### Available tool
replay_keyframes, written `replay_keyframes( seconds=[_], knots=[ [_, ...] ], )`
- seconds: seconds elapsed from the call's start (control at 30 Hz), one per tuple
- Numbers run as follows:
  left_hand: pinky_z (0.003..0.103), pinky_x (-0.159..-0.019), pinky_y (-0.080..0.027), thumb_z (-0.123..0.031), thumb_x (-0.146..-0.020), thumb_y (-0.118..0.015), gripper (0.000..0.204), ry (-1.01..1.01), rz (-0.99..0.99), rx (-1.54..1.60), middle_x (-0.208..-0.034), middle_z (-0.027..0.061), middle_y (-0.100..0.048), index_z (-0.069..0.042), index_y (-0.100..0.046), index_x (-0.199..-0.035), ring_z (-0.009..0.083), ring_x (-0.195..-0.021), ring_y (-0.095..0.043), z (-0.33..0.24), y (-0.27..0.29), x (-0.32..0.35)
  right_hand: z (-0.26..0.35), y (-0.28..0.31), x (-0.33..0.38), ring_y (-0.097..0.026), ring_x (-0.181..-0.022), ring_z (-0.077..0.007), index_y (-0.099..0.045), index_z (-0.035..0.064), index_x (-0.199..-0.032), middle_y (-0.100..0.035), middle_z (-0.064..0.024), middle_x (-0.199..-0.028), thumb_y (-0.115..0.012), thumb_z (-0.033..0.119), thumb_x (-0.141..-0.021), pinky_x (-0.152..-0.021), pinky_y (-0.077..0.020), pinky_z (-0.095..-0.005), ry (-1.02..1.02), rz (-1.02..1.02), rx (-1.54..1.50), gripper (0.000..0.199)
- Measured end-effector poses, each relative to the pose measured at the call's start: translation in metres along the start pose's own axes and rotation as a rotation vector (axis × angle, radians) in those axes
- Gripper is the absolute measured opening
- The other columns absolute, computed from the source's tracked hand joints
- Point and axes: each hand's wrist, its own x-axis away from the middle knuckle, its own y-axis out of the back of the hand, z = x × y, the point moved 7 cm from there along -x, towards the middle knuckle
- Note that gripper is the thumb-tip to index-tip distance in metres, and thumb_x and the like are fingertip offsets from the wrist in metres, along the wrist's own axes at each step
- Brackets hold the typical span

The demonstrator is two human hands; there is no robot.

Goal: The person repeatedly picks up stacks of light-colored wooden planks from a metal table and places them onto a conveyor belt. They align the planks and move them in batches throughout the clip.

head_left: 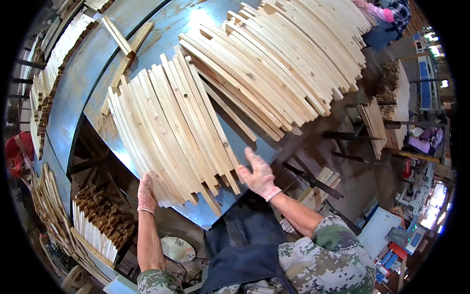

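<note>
A batch of pale wooden strips [166, 130] lies side by side on the blue metal table [208, 218], their near ends uneven. My left hand [146, 194], in a whitish-pink work glove, rests along the batch's near left side with its fingers stretched out. On the opposite side, my gloved right hand [258, 176] is open, thumb and fingers apart, beside the near right ends of the strips. It seems to touch the outermost strip. A larger spread of wooden strips [279, 68] lies beyond to the right, with a wedge-shaped gap between the two groups.
Short wooden bars [117, 36] lie crosswise at the far left. Stacked strips [93, 230] stand below the table at left. Another person's gloved hand [361, 4] is at the far right end of the large spread. A metal rack [313, 179] stands right of the table.
</note>
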Motion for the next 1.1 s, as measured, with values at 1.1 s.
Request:
replay_keyframes(
  seconds=[1.1],
  knots=[
    [0.040,-0.132,-0.021,-0.060,-0.103,-0.063,0.100,-0.400,0.367,0.072,-0.174,0.0123,-0.033,0.002,-0.022,-0.171,0.0248,-0.161,-0.029,0.099,0.042,0.086,-0.074,-0.104,0.064,-0.062,-0.132,-0.0235,-0.047,0.0028,-0.160,-0.061,-0.0111,-0.151,-0.037,0.049,-0.116,-0.114,-0.0502,-0.0410,-0.230,0.154,-1.208,0.064]
  ],
)
